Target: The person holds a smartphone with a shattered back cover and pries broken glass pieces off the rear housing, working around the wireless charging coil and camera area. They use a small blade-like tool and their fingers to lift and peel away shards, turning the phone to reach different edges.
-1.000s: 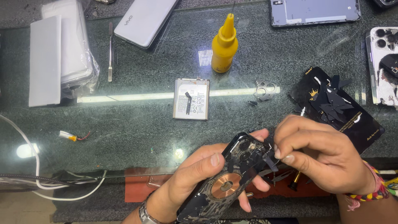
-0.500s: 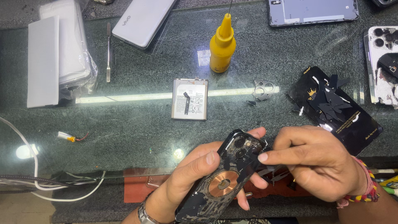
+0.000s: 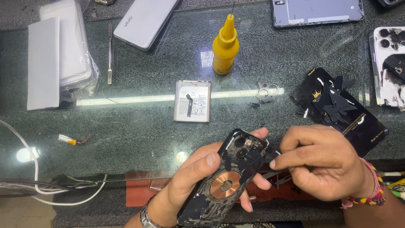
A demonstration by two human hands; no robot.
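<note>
The left hand grips an opened phone back housing from below and from the side, thumb laid across its face and fingers curled around its right edge, holding it tilted above the near edge of the dark glass-topped workbench. The housing shows a round copper charging coil in its middle, camera openings at its upper end and patches of black residue over its surface. The right hand is closed in a pinch, index finger and thumb pressed together at the housing's upper right edge on a small black piece; what exactly that piece is cannot be told. Metal tweezers show just beneath this hand, partly hidden by it. A beaded bracelet circles the right wrist. Farther back on the bench lie a flat phone battery, a yellow squeeze bottle with a thin nozzle, a small metal camera bracket, and a black sheet strewn with black scraps. To the left sit a white phone, a metal spudger and white boxes in plastic wrap. White cables trail along the left front edge.
</note>
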